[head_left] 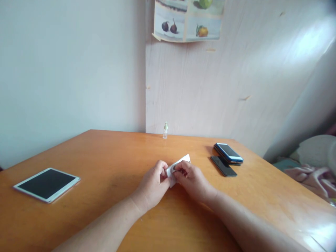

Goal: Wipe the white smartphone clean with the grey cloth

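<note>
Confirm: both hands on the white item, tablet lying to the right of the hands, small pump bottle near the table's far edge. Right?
One error: the tablet lies to the left of the hands, not the right, as the head view shows. The left hand and right hand are on the white item, and the small pump bottle is near the table's far edge.

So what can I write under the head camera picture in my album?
Left hand and right hand hold a white thing over the table, between tablet and phones.
</note>
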The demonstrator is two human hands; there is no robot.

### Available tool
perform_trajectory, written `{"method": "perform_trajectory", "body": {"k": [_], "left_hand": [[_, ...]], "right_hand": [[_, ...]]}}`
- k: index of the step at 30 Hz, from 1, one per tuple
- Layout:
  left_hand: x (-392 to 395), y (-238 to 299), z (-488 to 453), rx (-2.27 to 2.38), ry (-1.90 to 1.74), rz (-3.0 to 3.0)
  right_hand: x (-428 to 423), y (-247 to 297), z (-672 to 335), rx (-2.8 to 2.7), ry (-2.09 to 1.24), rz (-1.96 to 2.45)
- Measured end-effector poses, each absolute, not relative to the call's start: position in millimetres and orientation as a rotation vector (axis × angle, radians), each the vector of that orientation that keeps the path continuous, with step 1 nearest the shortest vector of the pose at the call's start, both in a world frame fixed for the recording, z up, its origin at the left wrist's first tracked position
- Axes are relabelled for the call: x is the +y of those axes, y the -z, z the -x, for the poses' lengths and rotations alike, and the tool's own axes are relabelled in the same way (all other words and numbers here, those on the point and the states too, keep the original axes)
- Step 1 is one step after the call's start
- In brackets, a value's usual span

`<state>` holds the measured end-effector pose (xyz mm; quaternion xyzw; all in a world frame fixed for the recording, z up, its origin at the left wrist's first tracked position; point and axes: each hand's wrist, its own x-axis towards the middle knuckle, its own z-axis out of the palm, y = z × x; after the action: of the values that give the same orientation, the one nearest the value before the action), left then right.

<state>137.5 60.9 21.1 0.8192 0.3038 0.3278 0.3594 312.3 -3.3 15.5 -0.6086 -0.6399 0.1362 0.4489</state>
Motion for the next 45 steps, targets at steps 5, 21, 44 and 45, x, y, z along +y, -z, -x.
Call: {"method": "perform_trajectory", "body": {"k": [5, 21, 44, 45], "left_hand": [[63, -20, -139, 0.806, -0.833, -2.042], [80, -11, -132, 1.115, -0.746, -2.073], [65, -17, -133, 1.189, -0.659, -2.548], [63, -17, -133, 1.175, -0.658, -2.562]], "right_hand": [[7, -11, -348, -1.389, -0.2, 1.804], [14, -9, -363, -1.207, -0.291, 1.868], [21, 7, -359, -1.51, -0.068, 1.911], [21, 7, -359, -1.521, -0.069, 1.914]]}}
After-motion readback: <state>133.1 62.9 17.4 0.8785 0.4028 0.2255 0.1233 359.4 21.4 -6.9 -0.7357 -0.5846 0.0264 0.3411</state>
